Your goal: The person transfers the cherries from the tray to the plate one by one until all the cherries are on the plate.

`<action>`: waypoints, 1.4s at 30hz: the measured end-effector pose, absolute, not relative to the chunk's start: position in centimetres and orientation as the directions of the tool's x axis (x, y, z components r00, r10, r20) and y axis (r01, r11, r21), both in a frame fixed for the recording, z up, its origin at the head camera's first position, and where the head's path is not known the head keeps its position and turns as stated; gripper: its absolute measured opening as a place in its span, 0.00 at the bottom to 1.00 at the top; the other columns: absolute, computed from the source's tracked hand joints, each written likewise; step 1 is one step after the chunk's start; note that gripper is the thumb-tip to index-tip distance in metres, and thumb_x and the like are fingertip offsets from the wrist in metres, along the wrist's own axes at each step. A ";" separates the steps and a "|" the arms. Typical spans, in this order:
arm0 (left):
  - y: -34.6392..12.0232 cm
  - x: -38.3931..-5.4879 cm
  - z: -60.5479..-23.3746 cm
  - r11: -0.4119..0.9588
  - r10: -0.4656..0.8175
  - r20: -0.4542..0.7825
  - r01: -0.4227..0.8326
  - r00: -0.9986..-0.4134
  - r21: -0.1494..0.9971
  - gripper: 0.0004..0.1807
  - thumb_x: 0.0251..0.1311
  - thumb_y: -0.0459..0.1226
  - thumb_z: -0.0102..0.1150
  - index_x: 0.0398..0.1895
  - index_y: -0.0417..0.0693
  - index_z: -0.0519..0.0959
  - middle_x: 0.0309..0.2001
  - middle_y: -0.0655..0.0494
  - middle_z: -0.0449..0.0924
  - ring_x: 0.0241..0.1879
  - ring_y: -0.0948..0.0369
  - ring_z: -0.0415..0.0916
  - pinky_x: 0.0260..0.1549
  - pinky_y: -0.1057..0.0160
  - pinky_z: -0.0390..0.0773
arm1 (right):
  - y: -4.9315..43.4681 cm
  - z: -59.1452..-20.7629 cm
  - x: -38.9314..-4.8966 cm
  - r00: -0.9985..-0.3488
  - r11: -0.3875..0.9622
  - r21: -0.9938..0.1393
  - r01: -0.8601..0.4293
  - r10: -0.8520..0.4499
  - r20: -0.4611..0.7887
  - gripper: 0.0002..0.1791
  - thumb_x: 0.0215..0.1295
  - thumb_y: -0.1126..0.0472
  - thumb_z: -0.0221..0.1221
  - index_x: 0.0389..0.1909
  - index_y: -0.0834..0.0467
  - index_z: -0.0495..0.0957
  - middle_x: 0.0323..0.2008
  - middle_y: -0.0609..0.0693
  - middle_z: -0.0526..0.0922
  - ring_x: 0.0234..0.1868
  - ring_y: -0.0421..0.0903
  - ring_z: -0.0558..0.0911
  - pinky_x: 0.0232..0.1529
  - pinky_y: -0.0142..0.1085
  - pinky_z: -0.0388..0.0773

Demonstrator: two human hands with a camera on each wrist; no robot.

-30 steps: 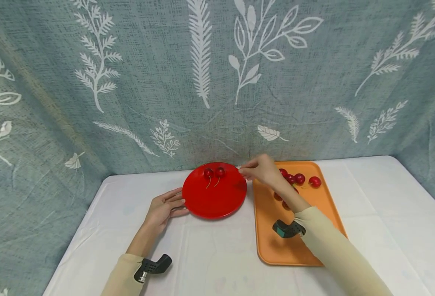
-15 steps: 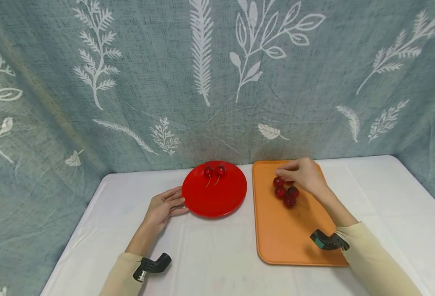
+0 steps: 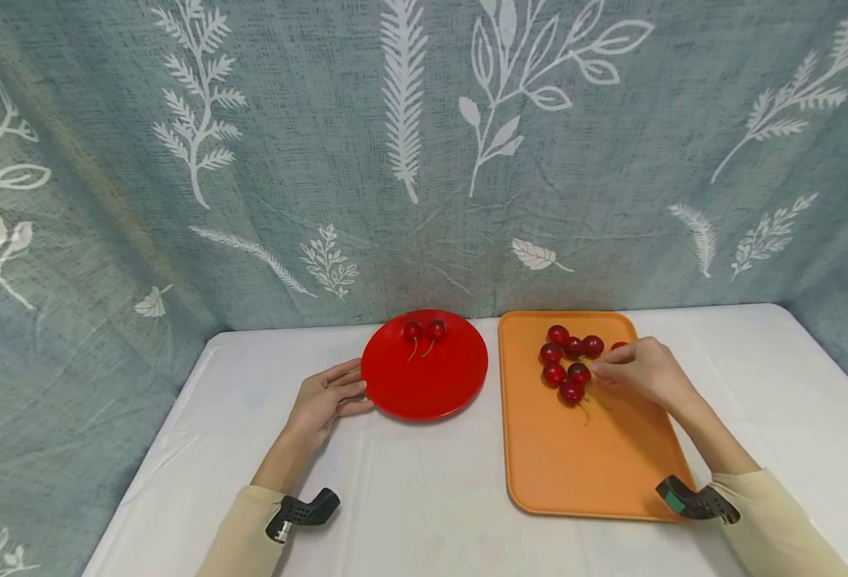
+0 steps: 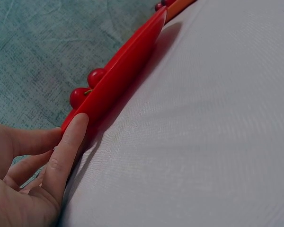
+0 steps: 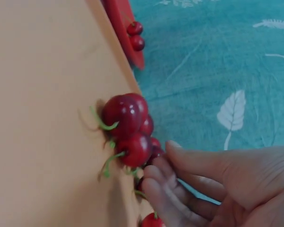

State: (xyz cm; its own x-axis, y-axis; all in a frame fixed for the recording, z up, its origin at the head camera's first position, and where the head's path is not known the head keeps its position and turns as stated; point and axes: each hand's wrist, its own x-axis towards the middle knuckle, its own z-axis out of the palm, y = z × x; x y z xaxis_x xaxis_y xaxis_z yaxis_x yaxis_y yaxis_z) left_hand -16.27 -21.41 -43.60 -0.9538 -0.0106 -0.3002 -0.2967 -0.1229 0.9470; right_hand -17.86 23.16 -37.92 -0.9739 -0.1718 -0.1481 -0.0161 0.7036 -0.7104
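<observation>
Two stemmed cherries (image 3: pixel 424 329) lie near the far rim of a red plate (image 3: pixel 424 393). My left hand (image 3: pixel 323 401) touches the plate's left edge with fairly straight fingers; in the left wrist view, fingertips (image 4: pixel 77 125) rest against its outer wall. Over the right side of an orange tray (image 3: pixel 583 473), my right hand (image 3: pixel 644 370) has its fingertips beside a cluster of dark red cherries (image 3: pixel 571 392). In the right wrist view, thumb and fingers stand slightly apart at the cherries (image 5: pixel 135 149), with none seen gripped. Another cherry (image 3: pixel 619 345) is partly hidden behind this hand.
A white cloth (image 3: pixel 424 497) covers the table beneath plate and tray. Behind it hangs a blue-green curtain (image 3: pixel 287 160) with white leaf patterns. The tray's raised left rim stands close to the plate. Green stems stick out from several cherries.
My right hand has moved from the plate's right edge across the tray to the right side of the cherry cluster, uncovering more cherries. The left hand has stayed at the plate.
</observation>
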 end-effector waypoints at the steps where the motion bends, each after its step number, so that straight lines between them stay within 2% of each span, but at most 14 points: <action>1: -21.4 -16.3 -43.6 -0.120 -0.012 -0.301 -0.298 -0.953 0.947 0.29 0.65 0.21 0.51 0.70 0.32 0.62 0.65 0.33 0.68 0.40 0.61 0.84 0.41 0.59 0.85 | 23.3 -38.1 -17.8 -0.969 0.698 -0.716 -0.001 -0.177 -0.171 0.16 0.65 0.58 0.64 0.40 0.69 0.86 0.32 0.57 0.88 0.32 0.49 0.85 0.31 0.33 0.80; 3: -21.4 -16.2 -43.5 -0.116 -0.015 -0.301 -0.297 -0.953 0.948 0.29 0.65 0.22 0.52 0.70 0.32 0.62 0.64 0.34 0.68 0.40 0.61 0.84 0.41 0.59 0.85 | 23.5 -38.4 -17.7 -0.961 0.688 -0.725 0.014 -0.192 -0.201 0.14 0.64 0.60 0.64 0.38 0.70 0.86 0.29 0.56 0.87 0.28 0.46 0.84 0.29 0.32 0.82; 9: -21.4 -16.3 -43.7 -0.110 -0.028 -0.297 -0.293 -0.954 0.950 0.29 0.65 0.22 0.52 0.70 0.32 0.63 0.64 0.34 0.69 0.39 0.61 0.84 0.40 0.60 0.85 | 23.5 -40.0 -17.6 -0.949 0.668 -0.744 0.017 -0.223 -0.221 0.12 0.62 0.61 0.66 0.35 0.69 0.87 0.27 0.55 0.87 0.26 0.44 0.84 0.27 0.33 0.85; 20: -21.3 -16.3 -43.7 -0.122 -0.024 -0.306 -0.301 -0.952 0.946 0.29 0.65 0.23 0.52 0.70 0.32 0.62 0.64 0.34 0.69 0.39 0.61 0.84 0.40 0.59 0.85 | 22.8 -40.7 -17.5 -0.967 0.746 -0.665 0.037 -0.141 -0.212 0.10 0.60 0.61 0.67 0.30 0.65 0.88 0.21 0.49 0.85 0.20 0.40 0.81 0.23 0.32 0.81; 28: -21.3 -16.3 -43.5 -0.111 -0.023 -0.300 -0.296 -0.954 0.949 0.29 0.66 0.23 0.52 0.70 0.32 0.62 0.64 0.34 0.69 0.38 0.62 0.84 0.40 0.60 0.85 | 22.3 -40.6 -17.5 -0.974 0.767 -0.641 0.038 -0.116 -0.196 0.09 0.57 0.60 0.66 0.23 0.61 0.88 0.17 0.46 0.83 0.19 0.40 0.80 0.22 0.33 0.79; 36: -21.4 -16.2 -43.5 -0.116 -0.017 -0.295 -0.291 -0.955 0.950 0.29 0.65 0.23 0.52 0.70 0.32 0.62 0.64 0.35 0.69 0.39 0.62 0.84 0.40 0.61 0.85 | 22.7 -40.2 -17.4 -0.974 0.770 -0.638 0.035 -0.116 -0.194 0.11 0.57 0.59 0.66 0.22 0.62 0.87 0.16 0.47 0.83 0.19 0.41 0.80 0.23 0.33 0.77; 42: -21.4 -16.2 -43.5 -0.120 -0.016 -0.294 -0.290 -0.956 0.950 0.29 0.65 0.22 0.52 0.70 0.32 0.63 0.63 0.35 0.70 0.39 0.62 0.84 0.40 0.60 0.85 | 23.3 -39.0 -17.5 -0.979 0.786 -0.618 0.027 -0.103 -0.175 0.14 0.60 0.58 0.64 0.20 0.62 0.87 0.17 0.49 0.83 0.20 0.42 0.79 0.25 0.34 0.71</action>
